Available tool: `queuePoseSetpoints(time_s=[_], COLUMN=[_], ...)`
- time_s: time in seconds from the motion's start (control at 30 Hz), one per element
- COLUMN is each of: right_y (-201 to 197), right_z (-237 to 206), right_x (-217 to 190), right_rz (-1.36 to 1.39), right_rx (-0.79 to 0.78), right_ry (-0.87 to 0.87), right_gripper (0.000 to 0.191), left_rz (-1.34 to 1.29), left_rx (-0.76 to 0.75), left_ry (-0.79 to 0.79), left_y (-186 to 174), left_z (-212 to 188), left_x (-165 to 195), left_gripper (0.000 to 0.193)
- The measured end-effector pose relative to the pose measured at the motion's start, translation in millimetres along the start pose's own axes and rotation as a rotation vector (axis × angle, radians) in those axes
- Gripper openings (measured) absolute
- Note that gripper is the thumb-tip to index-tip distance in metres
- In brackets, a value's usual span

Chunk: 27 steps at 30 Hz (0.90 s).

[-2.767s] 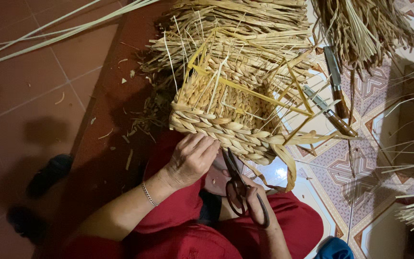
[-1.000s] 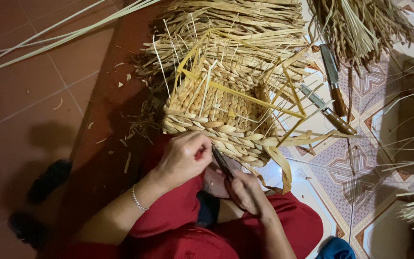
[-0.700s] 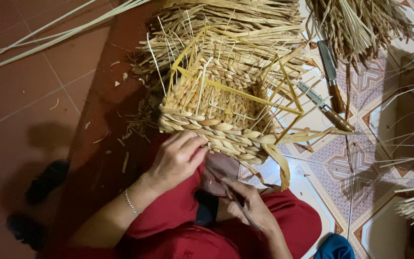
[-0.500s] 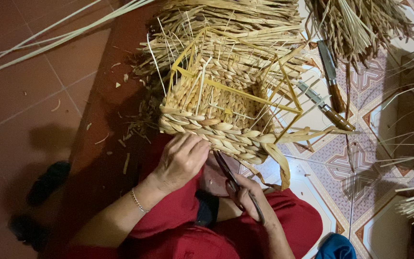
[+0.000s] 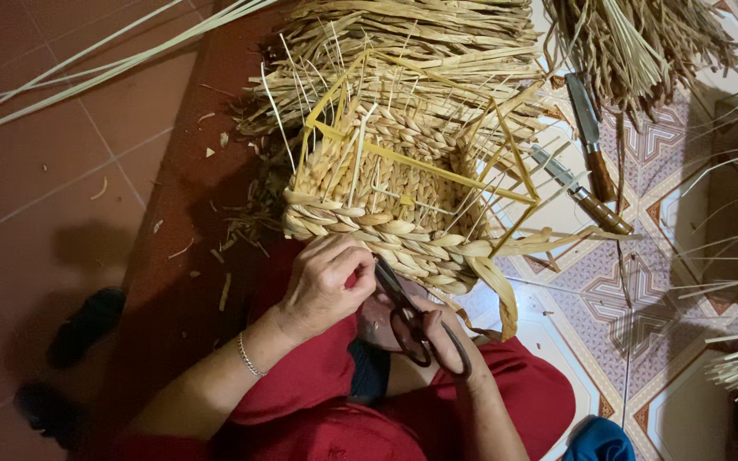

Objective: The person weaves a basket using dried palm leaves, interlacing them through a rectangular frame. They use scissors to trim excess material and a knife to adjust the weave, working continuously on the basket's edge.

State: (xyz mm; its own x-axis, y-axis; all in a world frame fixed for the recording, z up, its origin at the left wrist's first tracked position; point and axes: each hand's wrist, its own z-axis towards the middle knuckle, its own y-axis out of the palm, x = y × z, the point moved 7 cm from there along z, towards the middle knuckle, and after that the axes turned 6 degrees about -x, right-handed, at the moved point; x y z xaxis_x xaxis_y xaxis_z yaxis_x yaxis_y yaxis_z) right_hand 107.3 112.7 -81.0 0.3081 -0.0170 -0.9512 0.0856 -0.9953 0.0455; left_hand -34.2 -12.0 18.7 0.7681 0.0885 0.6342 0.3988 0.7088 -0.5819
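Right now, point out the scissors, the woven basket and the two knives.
scissors (image 5: 410, 318): head view, on the dark handles.
woven basket (image 5: 386, 230): head view, on the braided near rim.
two knives (image 5: 591, 149): head view, on one knife at the blade-handle junction.

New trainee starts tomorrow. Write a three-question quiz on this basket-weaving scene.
1. True or false: the right hand holds scissors.
2. Where does the left hand rest? A) on the basket rim B) on a knife C) on the floor
3. Fill in: two knives lie on the patterned ____ beside the basket.

Key: 1 true; 2 A; 3 tiles.
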Motion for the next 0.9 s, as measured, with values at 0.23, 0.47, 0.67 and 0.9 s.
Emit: queuePoseSetpoints(time_s=[0.23, 0.47, 0.67, 0.9], right_y=[7.8, 0.7, -3.2, -13.2], right_z=[1.4, -2.2, -35.3, -73.5], right_x=[18.7, 33.1, 72.8, 49.3], right_rz=[0.167, -0.115, 0.076, -0.187], right_rx=[0.078, 0.114, 0.019, 0.217], right_ry=[-0.081, -0.248, 0.131, -0.303], right_gripper=[0.079, 0.050, 0.051, 0.047], left_rz=[0.006, -0.026, 0.072, -0.032], left_rx=[-0.025, -0.073, -0.497, -0.272], left_ry=[0.006, 0.019, -0.093, 0.102], left_y=[1.6, 8.4, 18.5, 18.6], left_z=[-0.8, -4.4, -29.2, -14.1], left_x=[-1.2, -6.8, -8.6, 22.4], left_gripper=[0.021, 0.017, 0.018, 0.014])
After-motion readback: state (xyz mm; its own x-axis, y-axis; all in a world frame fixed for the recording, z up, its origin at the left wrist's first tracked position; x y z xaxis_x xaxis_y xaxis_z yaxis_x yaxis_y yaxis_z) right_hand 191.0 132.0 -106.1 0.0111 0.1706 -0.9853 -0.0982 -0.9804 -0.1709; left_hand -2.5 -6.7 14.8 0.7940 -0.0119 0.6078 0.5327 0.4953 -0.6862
